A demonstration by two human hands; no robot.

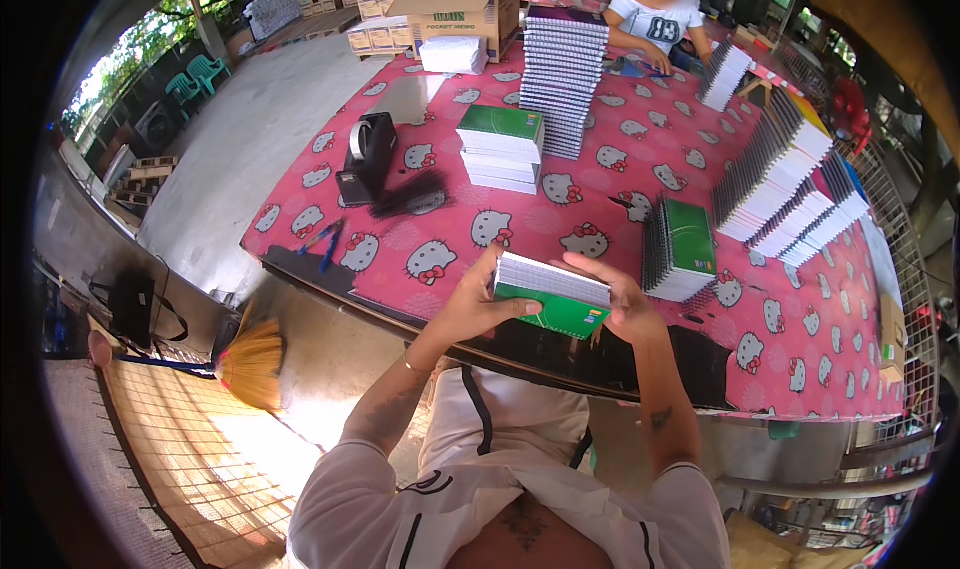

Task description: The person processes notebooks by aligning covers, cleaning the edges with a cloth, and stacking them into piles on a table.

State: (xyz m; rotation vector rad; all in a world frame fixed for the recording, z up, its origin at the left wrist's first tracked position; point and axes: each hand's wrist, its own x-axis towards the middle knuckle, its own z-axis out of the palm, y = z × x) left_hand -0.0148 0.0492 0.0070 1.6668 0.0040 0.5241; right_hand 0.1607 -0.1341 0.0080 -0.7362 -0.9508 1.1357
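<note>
White shirt [460, 514] with dark trim lies nearest the camera. Beyond it is the near edge of a desk [395, 237] with a pink cat print.

Green-covered pad block [557, 314]: held up in front of the body, over that near edge, between both grips. Left grip [475, 304]: closed on the block's left end, thumb laid across the green cover, fingers at the far side. Right grip [635, 309]: wider and looser about the right end, index finger stretched toward the upper edge. Probable reason: bracketing both ends keeps the sheets square; the tilt leaves the page edges in plain sight.

Appearance: green cover facing the body, small coloured mark near its right end, white page edges uppermost, finely lined. One pad or several: cannot tell.

Surroundings: green-topped stack [502, 149] beyond the left grip; spiral-bound stack [680, 251] near the right grip, green cover showing. Piling presumably saves room and keeps edges aligned. Tape dispenser [368, 161] and blue-handled scissors [326, 249] lie to the left, likely set there for reach without crowding the working edge.
</note>
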